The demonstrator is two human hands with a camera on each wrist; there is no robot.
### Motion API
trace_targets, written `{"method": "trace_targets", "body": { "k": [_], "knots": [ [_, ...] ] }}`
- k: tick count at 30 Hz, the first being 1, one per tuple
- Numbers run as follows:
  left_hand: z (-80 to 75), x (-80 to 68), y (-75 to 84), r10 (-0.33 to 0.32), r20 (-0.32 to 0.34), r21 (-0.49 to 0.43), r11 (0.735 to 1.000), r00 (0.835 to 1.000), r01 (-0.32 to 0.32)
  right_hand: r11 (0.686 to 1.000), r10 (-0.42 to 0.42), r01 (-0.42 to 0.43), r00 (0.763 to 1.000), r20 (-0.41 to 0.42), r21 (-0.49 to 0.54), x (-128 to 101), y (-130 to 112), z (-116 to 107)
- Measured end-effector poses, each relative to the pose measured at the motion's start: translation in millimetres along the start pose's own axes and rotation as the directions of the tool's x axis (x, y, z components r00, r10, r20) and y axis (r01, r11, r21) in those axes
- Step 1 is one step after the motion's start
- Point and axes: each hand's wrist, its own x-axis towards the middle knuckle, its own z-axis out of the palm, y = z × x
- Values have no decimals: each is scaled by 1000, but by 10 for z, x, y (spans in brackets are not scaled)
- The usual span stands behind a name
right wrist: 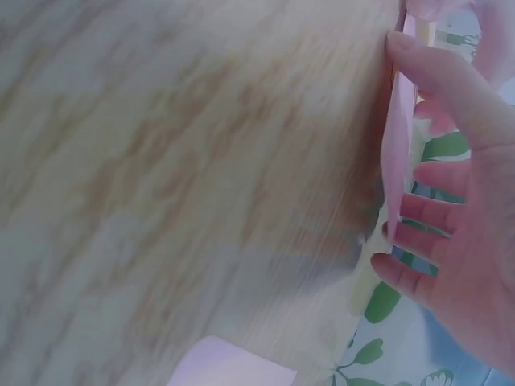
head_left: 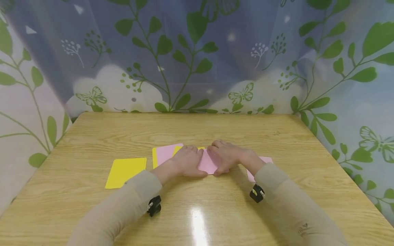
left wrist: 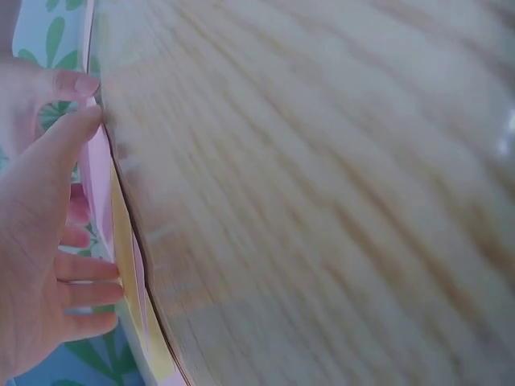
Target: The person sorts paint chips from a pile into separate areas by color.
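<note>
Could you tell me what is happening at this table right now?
A person is working a pink paper sheet at the middle of a wooden table, the left hand and right hand both on it, fingers pinching its edge. A yellow sheet lies alone to the left, more pink and yellow sheets lie under the hands, and another pink sheet shows beneath the right wrist.

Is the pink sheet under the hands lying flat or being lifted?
Lifted at its near edge: the pink sheet curls off the table, thumbs beneath. Both hands pinch it.
</note>
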Motion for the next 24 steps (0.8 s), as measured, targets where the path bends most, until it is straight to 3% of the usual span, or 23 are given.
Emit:
{"method": "trace_targets", "body": {
  "k": [10,18,24],
  "knots": [
    [-17,69,50,-1,-112,71,997,994,9,996,-42,30,989,-143,-86,-134,4,-10],
    [-88,133,192,33,-130,94,995,991,-21,989,-103,73,965,-243,-130,-346,89,35],
    [-150,193,325,52,-139,96,995,989,-38,996,-37,15,964,-262,-84,-528,170,82]
  ]
}}
